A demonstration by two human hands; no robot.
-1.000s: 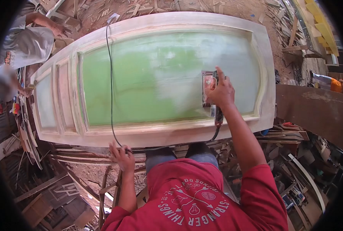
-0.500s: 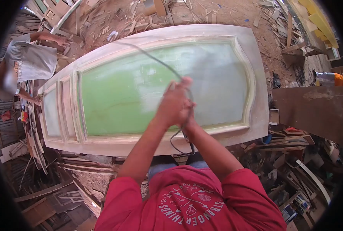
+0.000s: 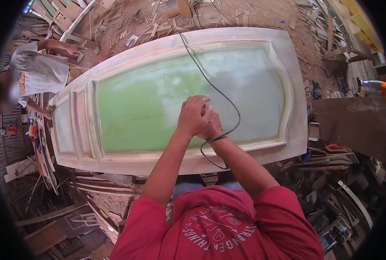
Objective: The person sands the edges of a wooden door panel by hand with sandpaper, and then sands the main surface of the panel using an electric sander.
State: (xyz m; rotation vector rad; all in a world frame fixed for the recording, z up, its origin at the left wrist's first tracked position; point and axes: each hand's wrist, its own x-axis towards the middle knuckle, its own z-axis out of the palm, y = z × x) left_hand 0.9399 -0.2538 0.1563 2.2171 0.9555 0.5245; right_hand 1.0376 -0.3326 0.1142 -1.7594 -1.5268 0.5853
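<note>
Above a scrap-strewn floor (image 3: 253, 13), a paneled door (image 3: 162, 82) lies flat, a dark cable (image 3: 239, 115) crossing it from far edge to near edge; mid-door, the left hand (image 3: 193, 115) curls over the right hand (image 3: 213, 126), whether either grips anything hidden.

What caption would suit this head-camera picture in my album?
Left hand and right hand close together over a partly green panel, a dark cord crossing it.
</note>
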